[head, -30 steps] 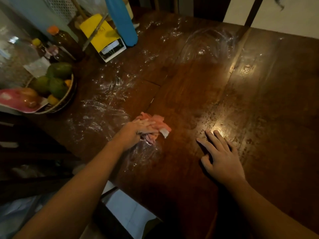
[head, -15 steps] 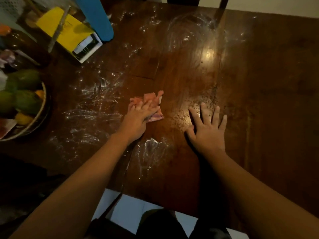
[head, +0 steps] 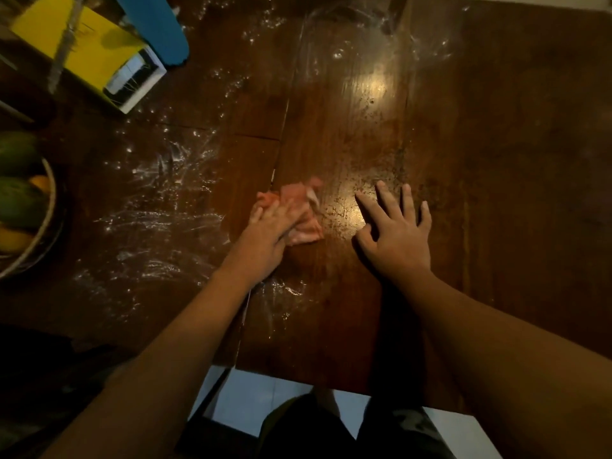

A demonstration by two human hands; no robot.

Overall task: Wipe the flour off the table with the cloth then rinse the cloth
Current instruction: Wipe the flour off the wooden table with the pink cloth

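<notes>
Nearer now, left hand (head: 268, 236) presses cloth (head: 304, 210) flat on floured table (head: 496, 160).

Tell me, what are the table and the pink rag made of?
The table looks like dark wood with a glossy finish: plank seams show and lamp light glares off it. The pink rag under the left hand looks like soft fabric, since it crumples into folds.

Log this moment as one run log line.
step: wiping | left hand: pressing pink cloth on table | right hand: flat, empty | flour: remains left
</notes>
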